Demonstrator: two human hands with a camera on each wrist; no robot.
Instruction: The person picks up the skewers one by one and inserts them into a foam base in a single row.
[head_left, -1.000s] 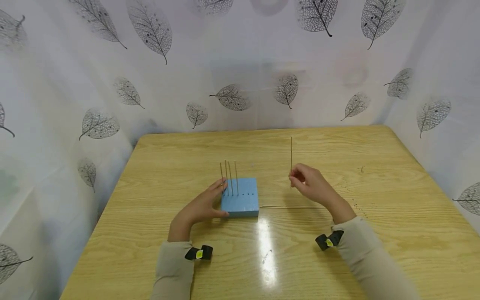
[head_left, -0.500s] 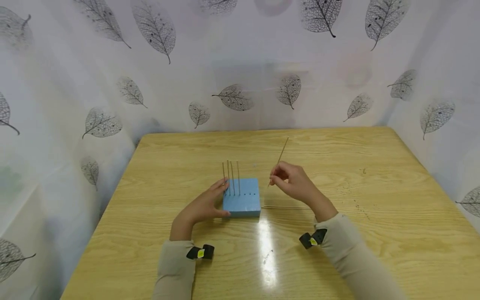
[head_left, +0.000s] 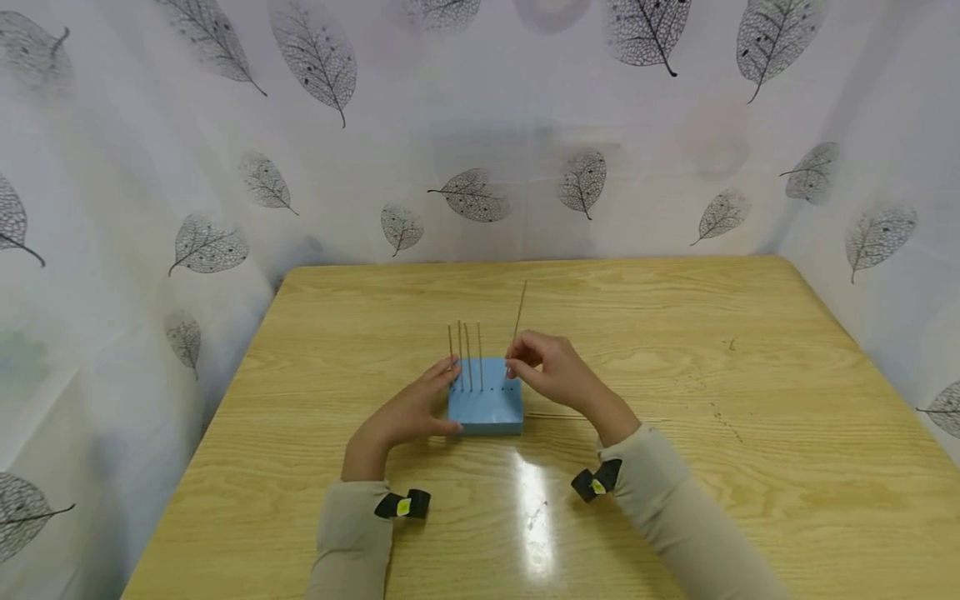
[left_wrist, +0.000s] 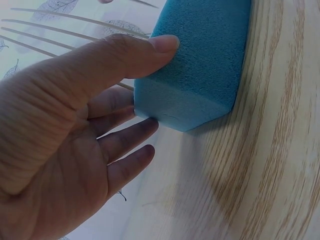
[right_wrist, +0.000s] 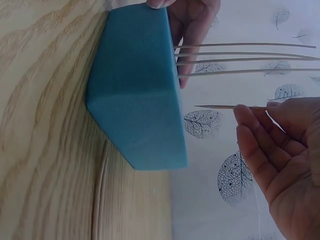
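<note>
A blue foam block (head_left: 486,410) lies on the wooden table. Several thin wooden skewers (head_left: 481,350) stand upright in a row of holes on its left half; a few dark holes (head_left: 502,389) show to their right. My left hand (head_left: 403,412) grips the block's left side, thumb (left_wrist: 162,44) on the front face and fingers towards the back. Above the block's right part, my right hand (head_left: 558,373) pinches another skewer (head_left: 521,310) near its lower end, slightly tilted. The right wrist view shows its pointed tip (right_wrist: 207,106) just apart from the holed face.
More skewers (head_left: 558,416) lie flat on the table (head_left: 675,333) to the right of the block, partly under the right forearm. Small dark marks (head_left: 726,421) dot the tabletop at the right. A curtain with leaf prints (head_left: 510,125) hangs behind the table.
My right hand has moved left with its skewer, from beside the block to over its right part. The skewer tilted on the way. My left hand stays on the block.
</note>
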